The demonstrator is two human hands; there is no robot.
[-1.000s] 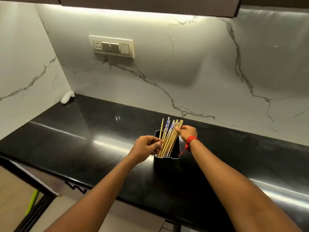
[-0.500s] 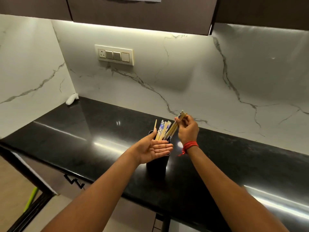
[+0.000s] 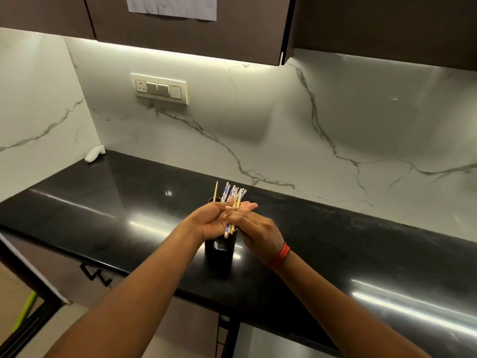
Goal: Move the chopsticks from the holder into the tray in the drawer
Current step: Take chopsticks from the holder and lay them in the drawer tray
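Observation:
A black holder (image 3: 219, 250) stands on the black countertop (image 3: 361, 244) with several chopsticks (image 3: 225, 193) sticking up from it, some bamboo, some white with blue print. My two hands meet just above the holder. My right hand (image 3: 258, 231), with a red thread at the wrist, pinches a small bundle of chopsticks (image 3: 230, 228) and lays it across the palm of my left hand (image 3: 206, 220). The left hand's fingers stretch out straight under the bundle. The drawer tray is out of view.
A white rolled object (image 3: 95, 153) lies in the counter's back left corner. A switch panel (image 3: 160, 89) sits on the marble wall, with dark upper cabinets (image 3: 185, 29) overhead. Below the counter edge is a cabinet front with a black handle (image 3: 96, 274).
My right hand has lifted a few chopsticks out of the holder and brought them down into my left palm. My left hand has moved from beside the holder to under the bundle.

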